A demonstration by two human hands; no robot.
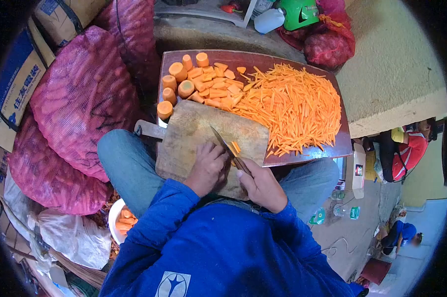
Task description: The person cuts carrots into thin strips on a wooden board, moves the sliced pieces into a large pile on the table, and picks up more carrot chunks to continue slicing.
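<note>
My right hand (pixel 264 187) is closed round the handle of a kitchen knife (pixel 222 138), its blade pointing up and left over a worn wooden cutting board (pixel 184 133). On the board my left hand (pixel 207 167) rests with fingers curled close to the blade; whatever lies under them is hidden. A few cut carrot sticks (pixel 236 147) lie just right of the blade. Behind the board sit carrot slices (pixel 216 84) and thick carrot chunks (pixel 178 72). A large heap of carrot sticks (pixel 297 106) covers the right side of the reddish-brown table (pixel 344 126).
Full red mesh sacks (pixel 87 99) crowd the left side. Below them stands a white bucket (pixel 113 222) holding peeled carrots. Another red mesh bag (pixel 330 47) sits at the back. To the right are plastic bottles (pixel 339 211) on the floor and two other people (pixel 410 156).
</note>
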